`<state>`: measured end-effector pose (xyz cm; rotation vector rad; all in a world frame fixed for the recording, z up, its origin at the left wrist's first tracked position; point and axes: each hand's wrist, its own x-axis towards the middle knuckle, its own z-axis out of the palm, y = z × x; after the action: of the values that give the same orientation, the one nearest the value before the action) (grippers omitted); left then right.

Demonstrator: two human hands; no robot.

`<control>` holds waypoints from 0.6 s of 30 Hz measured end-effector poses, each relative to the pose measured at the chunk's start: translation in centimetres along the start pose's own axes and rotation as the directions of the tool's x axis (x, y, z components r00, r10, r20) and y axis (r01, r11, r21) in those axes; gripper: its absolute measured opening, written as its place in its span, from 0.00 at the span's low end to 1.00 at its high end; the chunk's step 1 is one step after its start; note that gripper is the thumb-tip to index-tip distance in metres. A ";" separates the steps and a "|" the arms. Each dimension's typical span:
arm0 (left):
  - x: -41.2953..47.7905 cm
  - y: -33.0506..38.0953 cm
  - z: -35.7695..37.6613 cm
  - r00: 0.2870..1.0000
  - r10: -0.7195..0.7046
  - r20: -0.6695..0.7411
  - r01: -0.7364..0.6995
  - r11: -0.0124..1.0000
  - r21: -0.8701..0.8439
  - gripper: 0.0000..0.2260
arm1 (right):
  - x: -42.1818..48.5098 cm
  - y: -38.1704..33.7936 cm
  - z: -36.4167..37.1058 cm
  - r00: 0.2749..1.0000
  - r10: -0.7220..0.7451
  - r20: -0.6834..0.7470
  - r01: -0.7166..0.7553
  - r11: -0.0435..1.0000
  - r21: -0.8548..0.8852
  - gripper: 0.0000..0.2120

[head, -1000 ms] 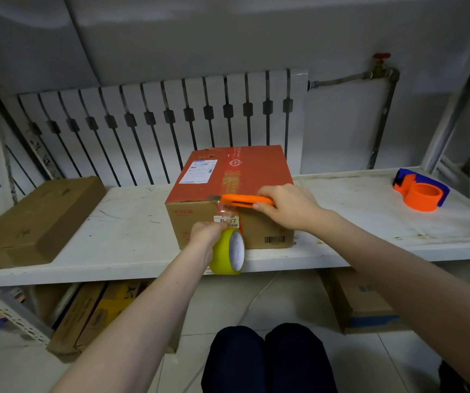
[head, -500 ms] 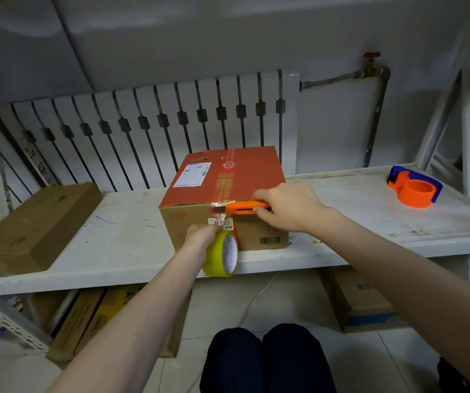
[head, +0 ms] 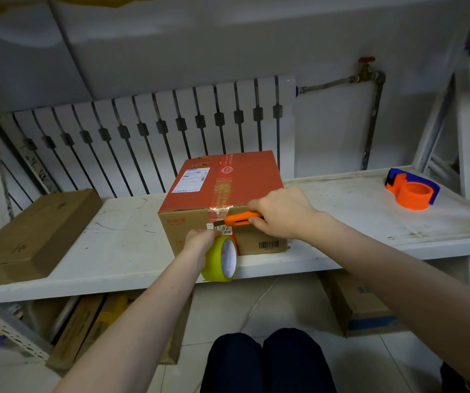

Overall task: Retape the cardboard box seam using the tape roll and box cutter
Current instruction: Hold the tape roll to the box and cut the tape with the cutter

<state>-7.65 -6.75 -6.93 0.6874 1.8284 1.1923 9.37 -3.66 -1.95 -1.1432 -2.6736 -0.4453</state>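
Note:
A cardboard box (head: 253,180) with a red top stands on the white shelf (head: 114,251). Clear tape runs along its top seam and over the front edge. My left hand (head: 199,242) grips a yellow tape roll (head: 222,259) held low against the box's front face. My right hand (head: 282,214) grips an orange box cutter (head: 240,218), lying level across the front face just under the top edge. Its tip points left at the stretched tape between roll and box.
An orange and blue tape dispenser (head: 412,192) lies on the shelf at the right. A flat brown carton (head: 29,236) rests on the left end. Under the shelf stand more cartons (head: 361,304). A radiator (head: 143,137) is behind. My knees (head: 267,361) are below.
My right hand has lowered the cutter from the box's top edge to the front face. The left hand with the tape roll has stayed in about the same place.

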 end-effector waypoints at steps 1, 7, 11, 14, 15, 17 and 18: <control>0.0 0.0 0.0 1.000 -0.002 0.003 0.002 1.000 0.003 0.14 | 0.1 -0.1 -0.1 1.000 0.002 -0.004 -0.002 1.000 -0.005 0.13; 0.2 0.0 0.0 1.000 -0.004 0.013 0.004 1.000 -0.004 0.18 | 0.3 -0.6 -0.5 1.000 -0.012 0.010 0.012 0.999 -0.042 0.13; 0.4 -0.1 0.0 1.000 -0.004 0.016 0.004 1.000 0.000 0.16 | 0.4 -0.7 -0.7 1.000 -0.018 0.014 0.019 0.998 -0.062 0.13; 0.5 -0.2 0.0 1.000 -0.012 0.019 0.013 1.000 -0.011 0.17 | 0.4 -0.9 -0.8 1.000 -0.023 0.009 0.023 0.997 -0.072 0.13; 0.6 -0.3 0.0 1.000 -0.013 0.022 0.013 1.000 -0.013 0.16 | 0.4 -1.0 -0.8 1.000 -0.024 0.007 0.025 0.997 -0.076 0.13; 0.6 -0.3 -0.1 1.000 -0.013 0.024 0.013 1.000 -0.013 0.14 | 0.5 -1.0 -0.8 1.000 -0.024 0.012 0.024 0.996 -0.080 0.13; 0.6 -0.2 -0.1 1.000 -0.011 0.026 0.011 1.000 -0.012 0.12 | 0.5 -1.0 -0.8 1.000 -0.023 0.015 0.024 0.996 -0.083 0.13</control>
<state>-8.03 -6.41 -7.34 0.6821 1.7997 1.1809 8.38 -4.27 -1.22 -1.1424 -2.7068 -0.5594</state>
